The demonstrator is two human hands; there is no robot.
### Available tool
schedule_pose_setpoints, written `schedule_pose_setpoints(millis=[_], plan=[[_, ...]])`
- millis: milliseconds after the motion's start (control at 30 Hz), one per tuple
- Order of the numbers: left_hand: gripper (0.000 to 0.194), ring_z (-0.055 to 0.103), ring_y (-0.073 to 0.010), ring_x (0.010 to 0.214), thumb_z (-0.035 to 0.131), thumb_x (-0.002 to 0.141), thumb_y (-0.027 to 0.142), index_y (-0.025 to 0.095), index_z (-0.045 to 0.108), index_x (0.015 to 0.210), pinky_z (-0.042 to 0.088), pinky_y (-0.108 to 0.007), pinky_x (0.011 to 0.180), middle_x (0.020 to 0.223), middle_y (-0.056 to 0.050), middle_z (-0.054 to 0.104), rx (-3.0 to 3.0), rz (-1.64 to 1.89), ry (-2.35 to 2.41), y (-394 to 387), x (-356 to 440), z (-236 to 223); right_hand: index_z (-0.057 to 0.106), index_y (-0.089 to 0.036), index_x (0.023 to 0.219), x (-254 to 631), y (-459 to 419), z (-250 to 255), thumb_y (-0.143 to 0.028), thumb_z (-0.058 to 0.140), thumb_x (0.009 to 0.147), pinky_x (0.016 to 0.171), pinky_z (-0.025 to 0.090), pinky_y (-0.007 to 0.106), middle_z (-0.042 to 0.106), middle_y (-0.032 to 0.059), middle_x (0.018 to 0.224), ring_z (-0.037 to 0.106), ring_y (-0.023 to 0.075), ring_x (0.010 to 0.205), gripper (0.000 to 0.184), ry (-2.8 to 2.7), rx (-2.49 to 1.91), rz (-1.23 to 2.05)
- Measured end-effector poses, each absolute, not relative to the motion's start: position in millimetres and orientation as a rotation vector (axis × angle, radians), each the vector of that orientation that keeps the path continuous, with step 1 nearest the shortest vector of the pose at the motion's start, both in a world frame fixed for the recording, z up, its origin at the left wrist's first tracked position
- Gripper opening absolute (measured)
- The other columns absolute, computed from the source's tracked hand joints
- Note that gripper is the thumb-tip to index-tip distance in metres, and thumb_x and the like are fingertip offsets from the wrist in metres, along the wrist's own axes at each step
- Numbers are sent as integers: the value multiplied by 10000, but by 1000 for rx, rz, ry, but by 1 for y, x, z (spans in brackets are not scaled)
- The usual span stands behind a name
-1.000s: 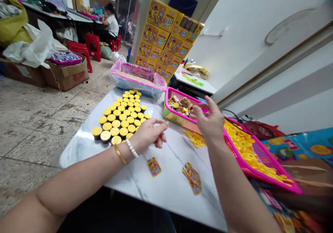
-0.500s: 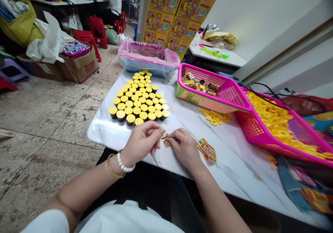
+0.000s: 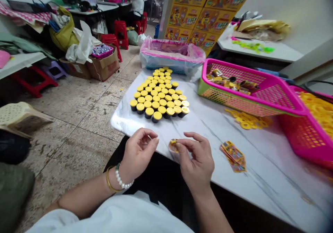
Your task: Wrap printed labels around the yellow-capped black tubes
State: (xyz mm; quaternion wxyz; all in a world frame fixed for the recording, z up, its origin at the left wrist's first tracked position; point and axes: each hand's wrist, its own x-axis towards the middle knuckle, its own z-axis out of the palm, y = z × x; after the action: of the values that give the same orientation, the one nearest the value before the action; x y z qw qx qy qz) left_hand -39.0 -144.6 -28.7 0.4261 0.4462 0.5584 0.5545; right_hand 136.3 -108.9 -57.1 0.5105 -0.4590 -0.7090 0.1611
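My right hand (image 3: pixel 198 158) pinches a small curled yellow printed label (image 3: pixel 173 145) between thumb and index finger, just above the table's near edge. To the left of it, my left hand (image 3: pixel 140 149) is half curled with thumb and index finger a little apart, and I see nothing in it. A loose pile of flat printed labels (image 3: pixel 233 156) lies on the white marbled table (image 3: pixel 208 129), right of my right hand. Beyond both hands stand many small dark tubs with yellow lids (image 3: pixel 157 115), grouped closely in rows.
A pink and green basket (image 3: pixel 249 101) holds label-wrapped pieces. Yellow plastic rings (image 3: pixel 246 119) lie before it, with more in a pink basket (image 3: pixel 299 136) at right. A plastic-lined basket (image 3: pixel 173 58) stands behind the tubs. Printed cartons (image 3: pixel 197 18) are stacked beyond; a person (image 3: pixel 136 0) sits far back.
My hands have drawn apart, and the label in my right hand now looks curled and lifted. The view has swung left, so everything appears further right.
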Motion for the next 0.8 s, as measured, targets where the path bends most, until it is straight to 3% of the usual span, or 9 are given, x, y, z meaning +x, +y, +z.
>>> schedule_pose_setpoints(millis=[133,267,467,633,800], plan=[[126,622,-133,690,663,894,227,180,737,804,482,-237,604,779,-53,696,1463,1512,1470,-153,-35,-26,692,-225,899,128,-113,-53,-150,659,916,832,613,428,625,58,961,662,240,1003,84,-1752,-1088,227],[145,638,-134,666,666,895,223,172,778,818,497,-241,612,753,-62,713,1451,1382,1407,-152,-34,-32,687,-230,968,119,-118,-52,-108,673,898,770,622,378,592,76,1082,680,196,886,141,-1819,-1020,94],[103,585,-116,634,695,873,234,171,771,840,458,-222,565,743,-42,666,1415,1568,1572,-160,-41,-33,682,-222,1003,116,-118,-65,-107,712,867,768,598,391,604,110,1104,644,247,961,181,-1940,-1072,-227],[133,625,-126,646,681,879,237,157,787,874,486,-234,605,785,-64,741,1323,1331,1469,-157,-42,-41,670,-236,977,111,-119,-57,-127,671,903,777,598,390,615,83,1065,661,231,944,132,-1916,-1022,-26],[158,618,-131,656,682,878,278,157,781,859,489,-244,625,786,-63,738,1216,1316,1468,-153,-45,-47,656,-238,958,109,-120,-48,-123,665,905,770,605,390,612,79,1041,660,229,944,127,-1890,-986,113]])
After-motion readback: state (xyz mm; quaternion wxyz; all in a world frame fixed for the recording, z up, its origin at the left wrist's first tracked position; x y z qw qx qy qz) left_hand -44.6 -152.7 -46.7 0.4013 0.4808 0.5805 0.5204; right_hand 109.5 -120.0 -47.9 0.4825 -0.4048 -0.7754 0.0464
